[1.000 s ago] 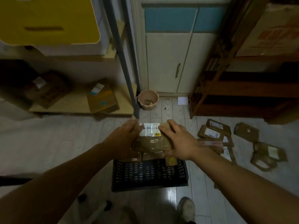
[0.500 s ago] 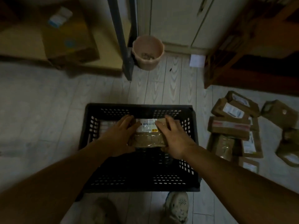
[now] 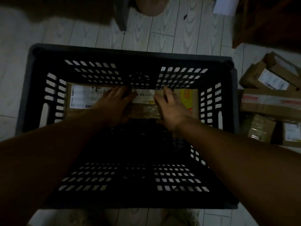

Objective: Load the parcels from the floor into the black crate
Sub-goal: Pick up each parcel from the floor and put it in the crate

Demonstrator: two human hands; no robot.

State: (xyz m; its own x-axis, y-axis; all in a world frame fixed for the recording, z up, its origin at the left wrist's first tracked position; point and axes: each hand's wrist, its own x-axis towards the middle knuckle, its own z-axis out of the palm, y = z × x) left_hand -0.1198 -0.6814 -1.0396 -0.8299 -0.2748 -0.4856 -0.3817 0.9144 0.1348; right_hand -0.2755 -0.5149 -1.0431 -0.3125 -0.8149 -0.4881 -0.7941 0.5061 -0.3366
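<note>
**Your left hand (image 3: 114,103) and right hand (image 3: 171,108) hold one parcel deep in the crate**

Your two hands clamp a small brown cardboard parcel (image 3: 144,106) with a white barcode label between them. The left fingers curl round its left end, and the right fingers and thumb are round its right end. The parcel is low inside the black slotted plastic crate (image 3: 130,52), close to the far wall. It sits between a flat brown parcel with a large white label (image 3: 79,98) on the left and a brown parcel with a yellow patch (image 3: 189,98) on the right. In this dim light I cannot tell if it already rests on the bottom.

I judge that you are at the placing step. The next move asks you to settle the parcel flat in the gap, then loosen both hands and lift them straight up, so the neighbours are not disturbed. After that, many brown cardboard parcels (image 3: 268,101) wait on the pale wooden floor (image 3: 162,30) just to the right of the crate.
</note>
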